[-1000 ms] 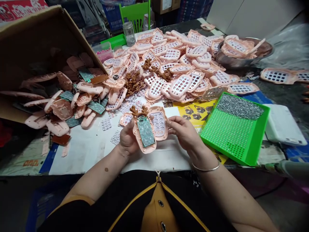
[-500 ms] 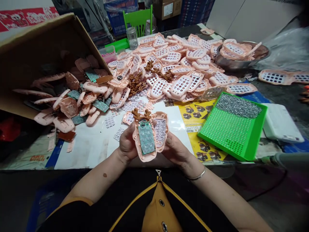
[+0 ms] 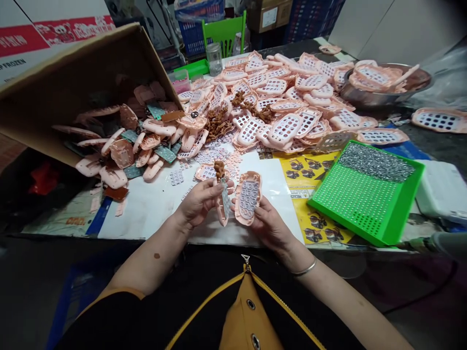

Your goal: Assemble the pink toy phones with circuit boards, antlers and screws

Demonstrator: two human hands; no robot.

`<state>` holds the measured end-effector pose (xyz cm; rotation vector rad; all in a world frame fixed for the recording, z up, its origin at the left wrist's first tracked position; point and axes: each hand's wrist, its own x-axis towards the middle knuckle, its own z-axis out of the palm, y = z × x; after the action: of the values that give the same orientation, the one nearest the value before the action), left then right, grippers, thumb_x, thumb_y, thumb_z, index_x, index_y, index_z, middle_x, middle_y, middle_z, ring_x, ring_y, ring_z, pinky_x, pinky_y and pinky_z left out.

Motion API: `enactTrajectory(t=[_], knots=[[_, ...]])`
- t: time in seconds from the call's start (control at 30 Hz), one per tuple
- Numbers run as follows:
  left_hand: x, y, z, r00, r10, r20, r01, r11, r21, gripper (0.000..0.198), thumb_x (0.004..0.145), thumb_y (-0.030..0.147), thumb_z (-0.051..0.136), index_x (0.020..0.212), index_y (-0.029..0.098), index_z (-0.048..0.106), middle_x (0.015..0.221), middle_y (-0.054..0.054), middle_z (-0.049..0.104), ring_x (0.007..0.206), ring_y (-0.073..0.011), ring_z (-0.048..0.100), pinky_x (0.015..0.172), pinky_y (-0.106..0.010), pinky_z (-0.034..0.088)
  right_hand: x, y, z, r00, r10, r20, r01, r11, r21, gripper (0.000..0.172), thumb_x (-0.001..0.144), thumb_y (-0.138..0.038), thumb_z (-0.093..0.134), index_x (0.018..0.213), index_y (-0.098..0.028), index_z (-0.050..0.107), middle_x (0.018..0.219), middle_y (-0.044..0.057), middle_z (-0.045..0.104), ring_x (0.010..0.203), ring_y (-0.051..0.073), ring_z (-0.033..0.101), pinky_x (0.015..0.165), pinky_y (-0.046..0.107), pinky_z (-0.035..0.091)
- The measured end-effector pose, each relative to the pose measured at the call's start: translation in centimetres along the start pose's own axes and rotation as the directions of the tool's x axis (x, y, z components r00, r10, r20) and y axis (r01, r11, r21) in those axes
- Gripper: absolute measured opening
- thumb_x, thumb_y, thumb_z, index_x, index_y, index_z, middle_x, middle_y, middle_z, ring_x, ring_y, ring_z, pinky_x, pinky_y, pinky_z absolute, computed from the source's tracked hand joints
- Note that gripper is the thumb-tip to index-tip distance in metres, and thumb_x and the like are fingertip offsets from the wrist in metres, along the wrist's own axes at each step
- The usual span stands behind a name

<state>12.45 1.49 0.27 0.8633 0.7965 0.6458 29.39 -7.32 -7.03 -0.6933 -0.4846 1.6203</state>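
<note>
Over the near part of the white paper, my left hand (image 3: 199,204) grips a pink plastic shell half with a green circuit board (image 3: 225,201) inside and a brown antler piece (image 3: 219,169) at its top. This half is turned nearly edge-on. Beside it, a small gap apart, my right hand (image 3: 270,223) holds the other pink shell half (image 3: 248,197), its inner side with a pale keypad mat facing me. Just behind my left hand, another pink shell (image 3: 206,172) lies on the paper, partly covered by the held pieces. Small pale keypad pieces (image 3: 177,177) are scattered nearby.
A tipped cardboard box (image 3: 146,53) spills shells and circuit boards at left. Many pink shells (image 3: 286,130) are heaped at the back, with brown antler pieces (image 3: 219,121) beside them. A green tray (image 3: 365,206) of screws stands right; a metal bowl (image 3: 365,99) is behind it.
The two shell halves have moved apart. My left hand has turned the circuit-board half edge-on, and the keypad half in my right hand now shows in full. The view has shifted slightly left.
</note>
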Motion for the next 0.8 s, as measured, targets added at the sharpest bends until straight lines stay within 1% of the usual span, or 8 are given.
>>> enactTrajectory(t=[0.13, 0.2, 0.27, 0.37, 0.47, 0.53, 0.67, 0.8], knots=[[0.3, 0.3, 0.7, 1.000, -0.015, 0.016, 0.012, 0.989, 0.148, 0.043, 0.065, 0.043, 0.084, 0.087, 0.012, 0.065, 0.073, -0.005, 0.069, 0.058, -0.0170, 0.066, 0.050, -0.028, 0.055, 0.3, 1.2, -0.6, 1.000, -0.029, 0.010, 0.029, 0.994, -0.103, 0.063, 0.072, -0.036, 0.082, 0.129, -0.031, 0.056, 0.109, 0.003, 0.073, 0.094, 0.017, 0.070, 0.080, 0.029, 0.056], [0.4, 0.4, 1.2, 0.999, -0.018, 0.036, 0.011, 0.982, 0.188, 0.045, 0.064, 0.046, 0.084, 0.084, 0.013, 0.062, 0.068, -0.002, 0.066, 0.048, -0.0149, 0.061, 0.042, -0.027, 0.050, 0.5, 1.7, -0.9, 0.998, -0.058, 0.017, 0.060, 0.988, -0.145, 0.069, 0.071, -0.036, 0.083, 0.133, -0.033, 0.053, 0.108, 0.002, 0.072, 0.091, 0.017, 0.069, 0.072, 0.028, 0.056], [0.5, 0.4, 1.8, 0.999, -0.005, 0.052, -0.006, 0.978, 0.208, 0.046, 0.063, 0.048, 0.084, 0.079, 0.014, 0.058, 0.065, -0.001, 0.065, 0.044, -0.0135, 0.059, 0.041, -0.026, 0.049, 0.6, 2.0, -1.0, 0.996, -0.081, 0.025, 0.084, 0.980, -0.178, 0.071, 0.071, -0.034, 0.083, 0.134, -0.033, 0.052, 0.111, 0.003, 0.071, 0.090, 0.017, 0.068, 0.072, 0.029, 0.057], [0.6, 0.2, 2.5, 0.998, 0.024, 0.055, -0.036, 0.973, 0.230, 0.047, 0.061, 0.047, 0.086, 0.076, 0.014, 0.055, 0.064, 0.000, 0.062, 0.047, -0.0127, 0.060, 0.043, -0.024, 0.049, 0.7, 2.1, -0.9, 0.994, -0.093, 0.050, 0.102, 0.973, -0.206, 0.071, 0.071, -0.032, 0.084, 0.134, -0.033, 0.051, 0.114, 0.004, 0.070, 0.088, 0.016, 0.069, 0.077, 0.032, 0.058], [0.8, -0.1, 2.8, 0.998, 0.018, 0.066, -0.034, 0.965, 0.260, 0.048, 0.062, 0.046, 0.085, 0.086, 0.014, 0.058, 0.071, -0.001, 0.063, 0.054, -0.0138, 0.062, 0.047, -0.024, 0.049, 0.6, 1.9, -0.8, 0.993, -0.089, 0.077, 0.104, 0.970, -0.219, 0.070, 0.071, -0.031, 0.084, 0.133, -0.034, 0.052, 0.115, 0.003, 0.069, 0.088, 0.015, 0.070, 0.080, 0.033, 0.059], [1.0, -0.3, 2.8, 0.997, 0.020, 0.075, -0.040, 0.958, 0.284, 0.046, 0.065, 0.046, 0.084, 0.088, 0.015, 0.058, 0.073, 0.000, 0.062, 0.057, -0.0137, 0.061, 0.050, -0.025, 0.049, 0.6, 1.9, -0.7, 0.993, -0.091, 0.074, 0.106, 0.968, -0.230, 0.069, 0.071, -0.033, 0.084, 0.133, -0.034, 0.052, 0.116, 0.004, 0.069, 0.093, 0.016, 0.070, 0.084, 0.034, 0.059], [1.3, -0.5, 2.9, 0.993, 0.103, 0.061, -0.119, 0.920, 0.372, 0.045, 0.064, 0.048, 0.084, 0.084, 0.015, 0.061, 0.077, -0.001, 0.062, 0.072, -0.0142, 0.060, 0.068, -0.026, 0.048, 0.5, 2.0, -0.9, 0.993, -0.104, 0.057, 0.115, 0.960, -0.253, 0.072, 0.069, -0.036, 0.085, 0.134, -0.034, 0.053, 0.120, 0.006, 0.067, 0.104, 0.020, 0.070, 0.093, 0.040, 0.057], [1.4, -0.7, 2.8, 0.987, 0.138, 0.083, -0.161, 0.873, 0.461, 0.042, 0.068, 0.050, 0.081, 0.078, 0.017, 0.059, 0.077, -0.001, 0.061, 0.080, -0.0152, 0.057, 0.079, -0.027, 0.045, 0.4, 2.0, -0.8, 0.991, -0.117, 0.064, 0.130, 0.954, -0.271, 0.072, 0.070, -0.039, 0.084, 0.134, -0.034, 0.053, 0.121, 0.006, 0.068, 0.104, 0.021, 0.070, 0.093, 0.042, 0.057]])
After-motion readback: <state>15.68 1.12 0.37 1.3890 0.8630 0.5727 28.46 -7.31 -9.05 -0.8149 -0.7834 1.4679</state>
